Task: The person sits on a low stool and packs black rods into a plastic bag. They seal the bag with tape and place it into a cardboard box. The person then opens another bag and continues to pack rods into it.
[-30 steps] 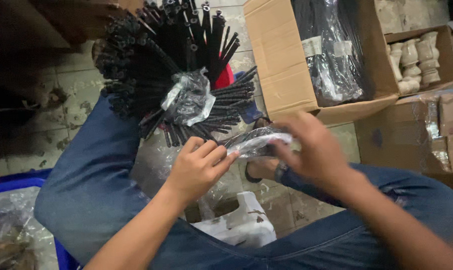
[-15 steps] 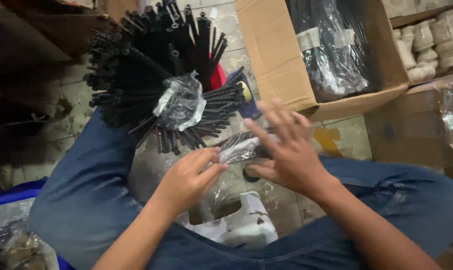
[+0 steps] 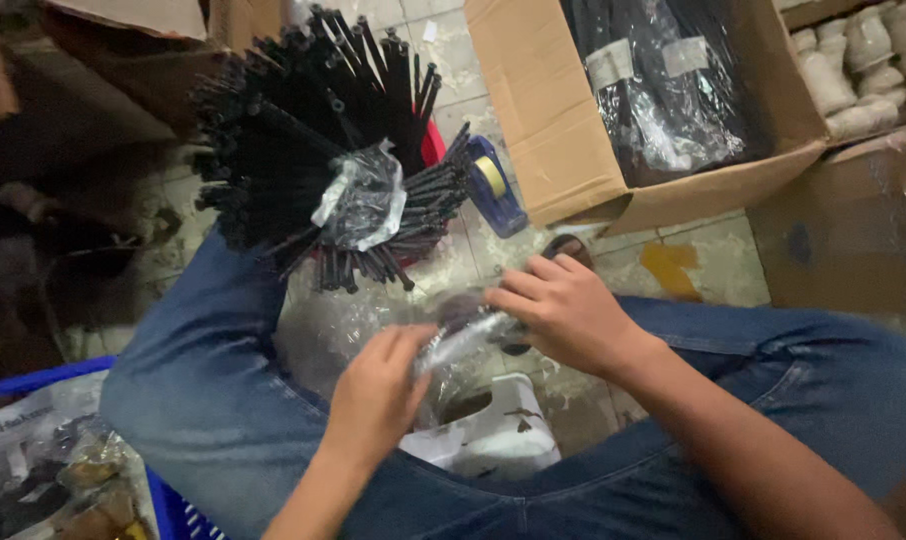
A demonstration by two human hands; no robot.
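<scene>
Head view | left hand (image 3: 378, 390) and right hand (image 3: 563, 310), fingers curled shut, each grip one end of a small clear plastic packet (image 3: 465, 338) at frame centre, above the lap | bundle of black cable ties (image 3: 323, 150) at 11 o'clock | blue tape dispenser (image 3: 495, 185) at 12 | open cardboard box (image 3: 573, 150) at 1

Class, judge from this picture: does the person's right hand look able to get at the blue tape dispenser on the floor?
Probably yes: the tape dispenser lies uncovered on the tiles beyond the right hand, nothing between them, though its fingers are on a clear plastic packet.
</scene>
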